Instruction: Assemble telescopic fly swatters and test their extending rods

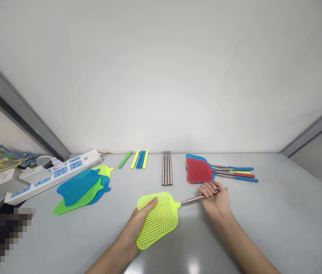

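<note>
1. across the pale gray table (277, 213), head view: yellow swatter head (162, 220) sits near the front edge, between both hands, its neck meeting a metal rod (191, 199).
2. left hand (138, 223): pinches the mesh at its left side, thumb pressed on top.
3. right hand (217, 201): fingers curled and clamped on the rod.
4. key relation: rod's long axis slants from neck up and rightward through the right fingers; bare tip pokes out just past them. right hand is nearer that tip; left is at the opposite end.
5. coloured sticks (142, 160) lie up and left of the right hand, well apart; loose rods (165, 169) between; swatter stack (199, 171) just beyond it.
6. hidden: left fingers under the mesh; rod inside the right grasp. seating depth in neck: cannot tell. forearms cut off below; lower-left corner blocked out, unreadable.
</note>
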`<state>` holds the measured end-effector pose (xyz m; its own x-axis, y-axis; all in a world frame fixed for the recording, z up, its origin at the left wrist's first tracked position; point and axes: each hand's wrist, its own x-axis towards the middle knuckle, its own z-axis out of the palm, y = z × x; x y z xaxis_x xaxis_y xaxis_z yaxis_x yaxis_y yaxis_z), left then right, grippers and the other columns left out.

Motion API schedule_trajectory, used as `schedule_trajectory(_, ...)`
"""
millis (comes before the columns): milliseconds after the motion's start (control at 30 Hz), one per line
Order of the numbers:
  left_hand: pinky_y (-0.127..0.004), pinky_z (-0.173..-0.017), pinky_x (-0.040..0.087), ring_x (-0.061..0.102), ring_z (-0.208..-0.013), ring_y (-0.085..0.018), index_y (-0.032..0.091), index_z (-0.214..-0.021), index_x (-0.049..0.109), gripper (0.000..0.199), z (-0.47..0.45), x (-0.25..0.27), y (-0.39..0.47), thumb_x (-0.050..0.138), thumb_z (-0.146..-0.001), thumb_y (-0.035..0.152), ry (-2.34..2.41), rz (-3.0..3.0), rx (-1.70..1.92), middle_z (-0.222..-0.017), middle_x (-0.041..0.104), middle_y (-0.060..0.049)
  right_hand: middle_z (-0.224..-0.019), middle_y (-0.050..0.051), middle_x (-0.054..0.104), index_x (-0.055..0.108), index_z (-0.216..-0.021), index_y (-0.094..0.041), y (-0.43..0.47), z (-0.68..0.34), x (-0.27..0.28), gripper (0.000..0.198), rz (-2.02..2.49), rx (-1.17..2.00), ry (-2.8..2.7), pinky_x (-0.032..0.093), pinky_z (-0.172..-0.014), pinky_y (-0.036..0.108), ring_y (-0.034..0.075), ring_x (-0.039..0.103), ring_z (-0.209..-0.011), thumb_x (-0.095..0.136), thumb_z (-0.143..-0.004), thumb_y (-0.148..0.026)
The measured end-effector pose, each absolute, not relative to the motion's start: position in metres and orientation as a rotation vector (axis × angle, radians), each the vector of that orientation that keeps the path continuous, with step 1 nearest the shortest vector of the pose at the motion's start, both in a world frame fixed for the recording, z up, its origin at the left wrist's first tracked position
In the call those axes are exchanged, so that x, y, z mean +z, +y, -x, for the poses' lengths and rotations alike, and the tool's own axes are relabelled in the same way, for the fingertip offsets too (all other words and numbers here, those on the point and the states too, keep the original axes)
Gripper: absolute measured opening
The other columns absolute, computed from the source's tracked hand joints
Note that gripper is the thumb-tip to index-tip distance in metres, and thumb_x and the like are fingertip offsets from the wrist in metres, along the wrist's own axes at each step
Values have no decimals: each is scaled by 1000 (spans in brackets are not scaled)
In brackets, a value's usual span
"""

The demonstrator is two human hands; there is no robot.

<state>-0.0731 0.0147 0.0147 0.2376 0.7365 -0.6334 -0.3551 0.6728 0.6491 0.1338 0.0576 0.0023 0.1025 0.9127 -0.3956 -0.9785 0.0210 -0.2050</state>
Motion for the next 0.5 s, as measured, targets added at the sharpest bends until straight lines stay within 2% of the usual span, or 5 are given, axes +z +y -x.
schedule_trajectory(200,-31,-62,48,60,-78,-24,15,-102,53,50,73,12,13,57,-64,47,1097,-430,805,-95,61,-13,-43,-9,20,21,-53,-18,63,-135,-4,28,531,1519,290,24,-33,17,4,24,-34,42,-71,-11)
schedule_trajectory(500,-29,-59,49,61,-75,-24,14,-100,54,48,72,15,14,59,-63,44,1128,-420,805,-92,62,-13,-44,-8,20,21,-53,-18,65,-137,-9,29,513,1582,188,27,-34,16,4,27,-36,43,-71,-13)
